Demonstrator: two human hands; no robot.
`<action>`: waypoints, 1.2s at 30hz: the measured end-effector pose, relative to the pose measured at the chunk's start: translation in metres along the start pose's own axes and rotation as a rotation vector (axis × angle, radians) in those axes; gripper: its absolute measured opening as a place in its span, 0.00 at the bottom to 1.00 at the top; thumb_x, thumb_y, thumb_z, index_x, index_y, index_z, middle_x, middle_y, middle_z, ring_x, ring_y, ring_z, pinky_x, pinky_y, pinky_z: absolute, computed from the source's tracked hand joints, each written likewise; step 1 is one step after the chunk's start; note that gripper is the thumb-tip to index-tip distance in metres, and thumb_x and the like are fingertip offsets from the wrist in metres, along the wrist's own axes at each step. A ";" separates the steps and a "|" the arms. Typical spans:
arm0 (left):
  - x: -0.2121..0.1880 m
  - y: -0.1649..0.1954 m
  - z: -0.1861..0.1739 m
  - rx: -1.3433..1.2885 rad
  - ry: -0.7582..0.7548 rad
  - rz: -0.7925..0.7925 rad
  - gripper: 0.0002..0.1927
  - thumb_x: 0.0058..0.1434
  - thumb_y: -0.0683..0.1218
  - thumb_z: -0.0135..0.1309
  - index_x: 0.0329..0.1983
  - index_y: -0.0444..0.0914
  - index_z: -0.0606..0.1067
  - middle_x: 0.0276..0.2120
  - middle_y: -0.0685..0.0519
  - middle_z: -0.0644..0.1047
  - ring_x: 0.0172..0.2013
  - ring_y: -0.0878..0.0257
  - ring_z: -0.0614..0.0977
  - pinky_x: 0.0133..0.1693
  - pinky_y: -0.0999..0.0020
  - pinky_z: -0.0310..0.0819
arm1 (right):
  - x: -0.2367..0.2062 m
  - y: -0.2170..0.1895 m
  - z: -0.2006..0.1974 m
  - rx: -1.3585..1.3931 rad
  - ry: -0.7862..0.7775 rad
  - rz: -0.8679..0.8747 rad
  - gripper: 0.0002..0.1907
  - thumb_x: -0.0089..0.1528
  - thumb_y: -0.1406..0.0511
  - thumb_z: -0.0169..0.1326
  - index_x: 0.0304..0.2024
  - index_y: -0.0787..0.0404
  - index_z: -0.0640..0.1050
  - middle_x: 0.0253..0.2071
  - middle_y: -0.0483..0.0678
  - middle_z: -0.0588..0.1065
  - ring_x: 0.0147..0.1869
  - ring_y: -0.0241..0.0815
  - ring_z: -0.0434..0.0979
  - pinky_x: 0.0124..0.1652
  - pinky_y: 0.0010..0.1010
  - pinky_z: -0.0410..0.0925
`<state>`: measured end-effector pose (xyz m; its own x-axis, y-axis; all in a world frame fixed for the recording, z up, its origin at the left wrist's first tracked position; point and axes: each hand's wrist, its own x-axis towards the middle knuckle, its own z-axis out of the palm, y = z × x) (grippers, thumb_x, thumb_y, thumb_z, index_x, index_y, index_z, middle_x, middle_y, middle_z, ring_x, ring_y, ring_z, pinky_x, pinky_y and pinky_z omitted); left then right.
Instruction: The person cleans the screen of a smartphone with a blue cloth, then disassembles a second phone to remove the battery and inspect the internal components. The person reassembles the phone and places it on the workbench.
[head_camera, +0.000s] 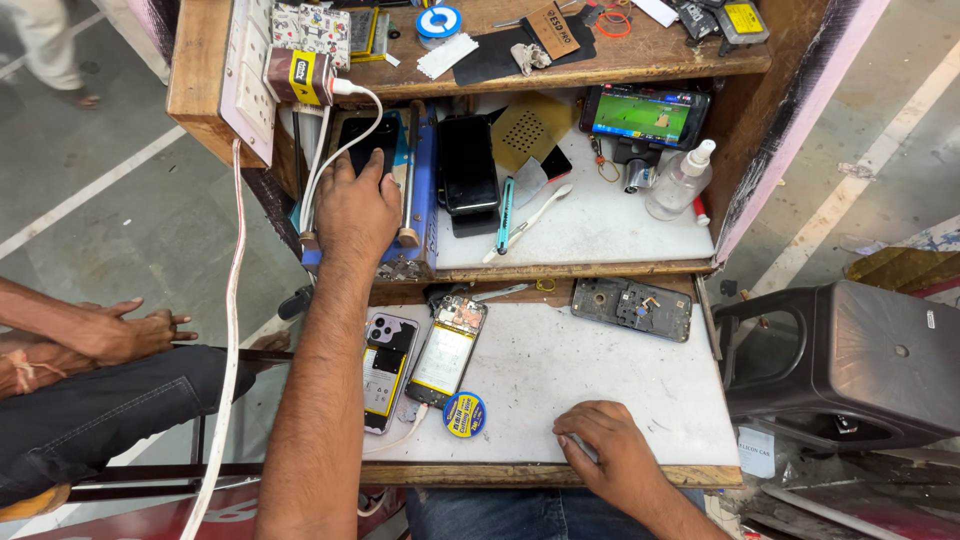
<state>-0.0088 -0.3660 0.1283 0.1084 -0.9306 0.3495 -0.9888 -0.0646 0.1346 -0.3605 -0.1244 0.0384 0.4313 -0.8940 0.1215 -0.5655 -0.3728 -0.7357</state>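
Your left hand (355, 205) presses flat, released, on a black phone screen (366, 140); your right hand (610, 450), loosely curled and grasping nothing, rests on the white desk (590, 370).

A single head-worn view is given, aimed steeply down from close above the white surface (600, 390); the shelf (600, 235) behind is seen beyond, both forearms entering from below.

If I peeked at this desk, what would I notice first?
Probably the left hand pressing on a dark phone in the blue machine on the upper shelf. Next, two opened phones lying side by side on the white worktop, where the right hand rests near the front edge.
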 end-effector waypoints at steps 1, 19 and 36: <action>0.000 0.000 0.000 0.001 -0.005 -0.004 0.24 0.70 0.54 0.47 0.68 0.46 0.72 0.63 0.32 0.68 0.65 0.38 0.68 0.63 0.46 0.62 | 0.000 0.000 0.000 -0.005 -0.009 0.000 0.08 0.59 0.66 0.60 0.40 0.57 0.83 0.40 0.45 0.83 0.53 0.44 0.79 0.55 0.39 0.65; -0.002 0.002 -0.001 0.015 -0.025 -0.009 0.24 0.71 0.54 0.46 0.68 0.45 0.72 0.63 0.31 0.68 0.65 0.37 0.67 0.63 0.45 0.62 | 0.000 0.003 0.003 0.010 -0.014 0.026 0.08 0.58 0.66 0.61 0.41 0.57 0.83 0.41 0.45 0.83 0.53 0.44 0.78 0.55 0.37 0.65; -0.007 0.006 0.000 -0.013 0.016 0.017 0.23 0.70 0.53 0.48 0.67 0.44 0.73 0.62 0.32 0.69 0.64 0.38 0.69 0.63 0.44 0.64 | -0.002 0.006 0.002 0.015 0.007 -0.010 0.08 0.58 0.67 0.60 0.40 0.58 0.83 0.40 0.45 0.83 0.53 0.45 0.79 0.54 0.39 0.65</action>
<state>-0.0152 -0.3603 0.1264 0.0929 -0.9256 0.3670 -0.9891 -0.0435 0.1407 -0.3633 -0.1243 0.0324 0.4320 -0.8920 0.1334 -0.5506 -0.3779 -0.7443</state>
